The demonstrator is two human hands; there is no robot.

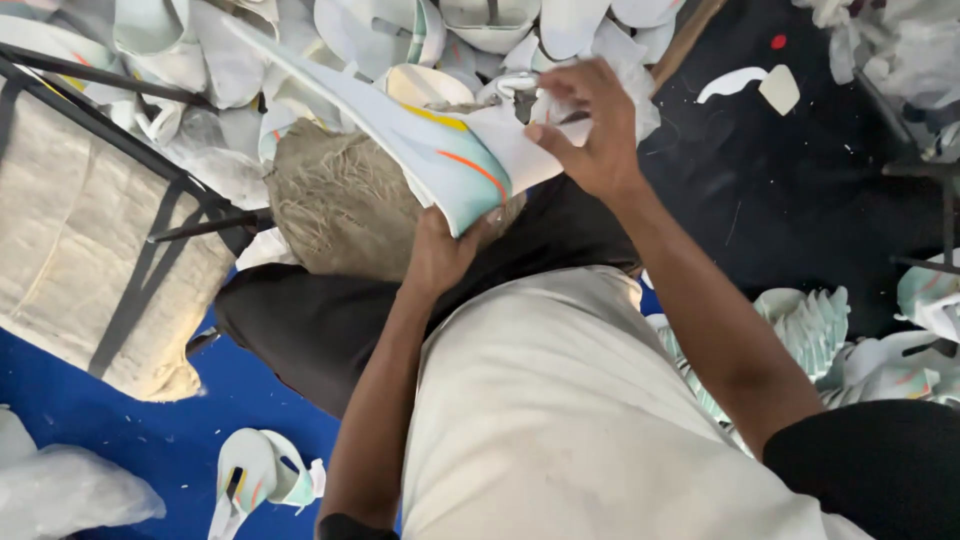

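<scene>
holding a white shoe-upper piece (450,150) between both hands, i keep it over my lap, tilted, its long pointed end running up toward the left. it is white with a pale green edge, a yellow mark and an orange stripe. my left hand (440,250) grips its lower edge from beneath, thumb pressed up against the green part; the other fingers are hidden behind it, so i cannot tell how they lie. my right hand (590,125) is at the upper right edge, fingers curled and pinching the white material. just behind the piece sits a rough brown fibrous bundle (340,205). a heap of similar white pieces (380,40) lies beyond it, and a stack of green-edged pieces (810,325) rests by my right arm.
</scene>
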